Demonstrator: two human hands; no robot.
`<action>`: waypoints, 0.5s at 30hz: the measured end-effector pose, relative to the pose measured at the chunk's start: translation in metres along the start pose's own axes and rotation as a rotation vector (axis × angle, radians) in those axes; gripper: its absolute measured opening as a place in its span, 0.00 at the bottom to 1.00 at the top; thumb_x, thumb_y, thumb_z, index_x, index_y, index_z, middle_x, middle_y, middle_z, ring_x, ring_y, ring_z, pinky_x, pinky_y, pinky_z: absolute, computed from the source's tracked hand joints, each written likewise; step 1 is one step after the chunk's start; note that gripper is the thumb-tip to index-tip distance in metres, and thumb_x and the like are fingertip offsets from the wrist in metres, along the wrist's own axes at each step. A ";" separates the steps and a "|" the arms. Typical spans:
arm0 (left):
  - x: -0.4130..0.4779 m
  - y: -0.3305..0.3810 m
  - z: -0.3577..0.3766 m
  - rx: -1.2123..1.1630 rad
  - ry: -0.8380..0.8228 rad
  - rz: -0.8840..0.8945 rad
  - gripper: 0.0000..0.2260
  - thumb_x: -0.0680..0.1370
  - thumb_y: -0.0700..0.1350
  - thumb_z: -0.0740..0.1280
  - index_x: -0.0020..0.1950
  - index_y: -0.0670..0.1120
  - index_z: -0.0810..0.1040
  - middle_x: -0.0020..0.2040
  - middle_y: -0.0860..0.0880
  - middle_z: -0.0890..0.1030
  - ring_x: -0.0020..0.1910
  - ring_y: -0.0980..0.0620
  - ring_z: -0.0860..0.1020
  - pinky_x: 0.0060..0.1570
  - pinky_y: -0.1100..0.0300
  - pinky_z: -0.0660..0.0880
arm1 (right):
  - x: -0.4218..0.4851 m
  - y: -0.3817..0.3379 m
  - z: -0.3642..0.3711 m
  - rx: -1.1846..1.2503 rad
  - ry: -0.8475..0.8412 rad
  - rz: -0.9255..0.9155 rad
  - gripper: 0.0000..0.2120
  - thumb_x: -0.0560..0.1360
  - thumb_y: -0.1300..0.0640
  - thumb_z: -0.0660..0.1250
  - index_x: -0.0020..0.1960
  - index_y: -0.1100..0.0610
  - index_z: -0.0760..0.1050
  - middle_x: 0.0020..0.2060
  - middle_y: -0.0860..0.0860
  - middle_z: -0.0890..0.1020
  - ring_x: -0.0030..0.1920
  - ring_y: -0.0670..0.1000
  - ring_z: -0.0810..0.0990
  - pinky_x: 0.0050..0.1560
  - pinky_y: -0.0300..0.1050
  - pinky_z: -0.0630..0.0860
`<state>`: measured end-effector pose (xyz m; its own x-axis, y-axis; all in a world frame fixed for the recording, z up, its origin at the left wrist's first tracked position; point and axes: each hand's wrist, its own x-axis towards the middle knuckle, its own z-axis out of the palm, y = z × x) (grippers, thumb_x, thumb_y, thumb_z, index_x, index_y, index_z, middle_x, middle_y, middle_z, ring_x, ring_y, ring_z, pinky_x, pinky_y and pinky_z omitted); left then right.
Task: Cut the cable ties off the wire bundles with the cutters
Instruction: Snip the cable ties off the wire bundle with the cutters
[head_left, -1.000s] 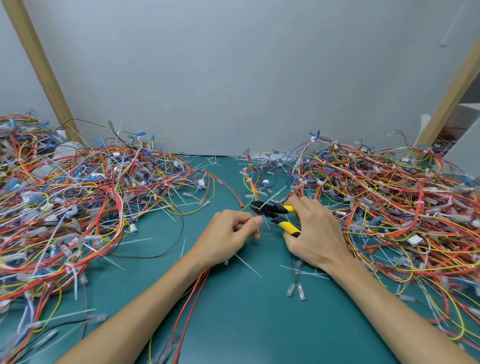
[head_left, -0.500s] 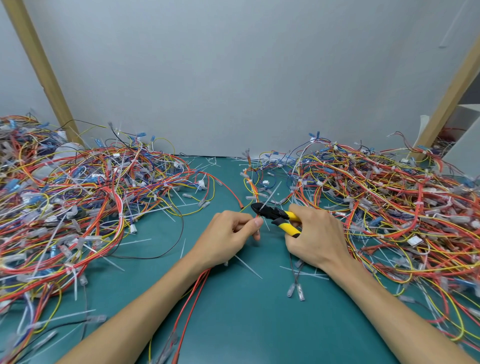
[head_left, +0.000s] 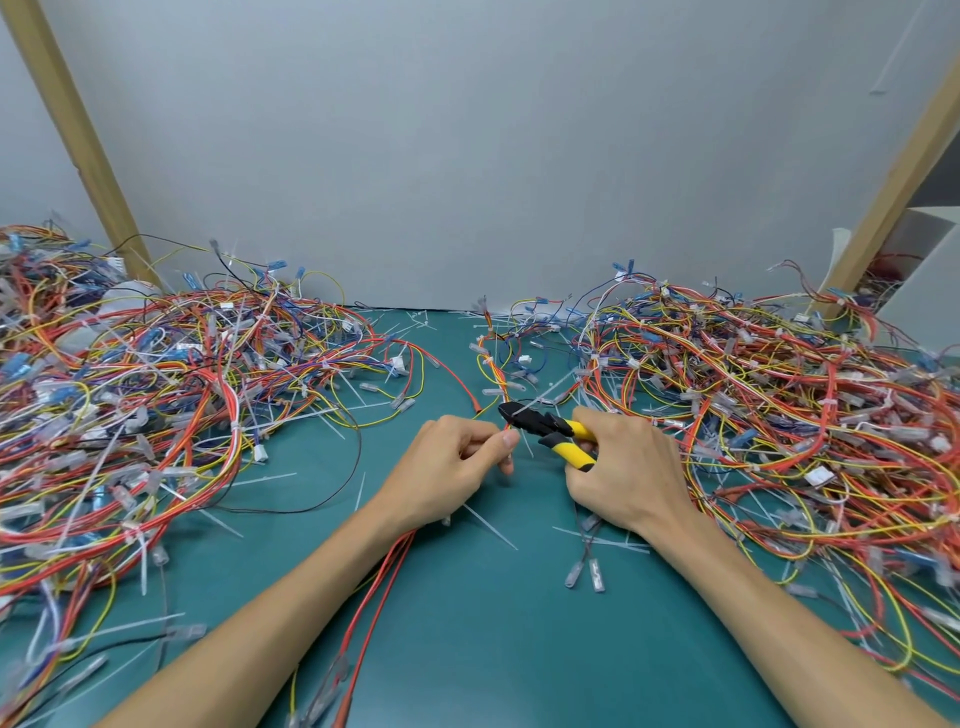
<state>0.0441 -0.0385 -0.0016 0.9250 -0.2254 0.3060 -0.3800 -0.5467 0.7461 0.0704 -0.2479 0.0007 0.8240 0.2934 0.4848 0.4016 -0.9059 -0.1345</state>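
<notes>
- The right hand (head_left: 631, 467) grips the yellow handles of the cutters (head_left: 540, 425) mid-table, black nose pointing left.
- The left hand (head_left: 447, 467) pinches a thin orange wire bundle (head_left: 496, 376) right at that nose.
- Wire piles lie left (head_left: 156, 395) and right (head_left: 769, 405) on the green table (head_left: 493, 634).
- Any marking on the cutters is too small to read.

Matt green mat (head_left: 467, 623), glossy yellow plastic cutter handles (head_left: 574, 451).

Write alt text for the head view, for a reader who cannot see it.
A right hand holds yellow-handled cutters at a wire bundle pinched by the left hand above a green table. Tangled wires form a left heap and a right heap.
</notes>
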 end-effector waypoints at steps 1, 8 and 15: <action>0.000 -0.001 0.000 0.001 0.000 0.000 0.18 0.82 0.52 0.61 0.35 0.47 0.79 0.22 0.52 0.59 0.23 0.54 0.57 0.24 0.63 0.58 | 0.000 0.000 0.000 -0.002 0.000 -0.011 0.09 0.64 0.48 0.61 0.35 0.51 0.63 0.26 0.47 0.69 0.30 0.54 0.68 0.27 0.41 0.57; 0.003 -0.004 -0.004 -0.073 -0.110 -0.019 0.18 0.83 0.53 0.59 0.40 0.47 0.82 0.25 0.50 0.64 0.21 0.57 0.62 0.19 0.69 0.63 | 0.001 0.000 -0.001 0.010 -0.009 -0.003 0.11 0.64 0.48 0.61 0.32 0.51 0.59 0.24 0.48 0.67 0.29 0.55 0.68 0.28 0.40 0.58; 0.008 -0.010 -0.014 -0.536 -0.434 -0.199 0.24 0.84 0.48 0.45 0.55 0.48 0.81 0.37 0.48 0.84 0.25 0.50 0.77 0.26 0.66 0.69 | -0.005 -0.005 -0.006 0.006 -0.023 0.038 0.11 0.63 0.47 0.59 0.33 0.52 0.60 0.26 0.48 0.70 0.31 0.58 0.70 0.29 0.42 0.58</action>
<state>0.0554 -0.0235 0.0013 0.8505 -0.5240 -0.0460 -0.0485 -0.1651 0.9851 0.0620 -0.2469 0.0036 0.8478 0.2660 0.4589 0.3723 -0.9147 -0.1575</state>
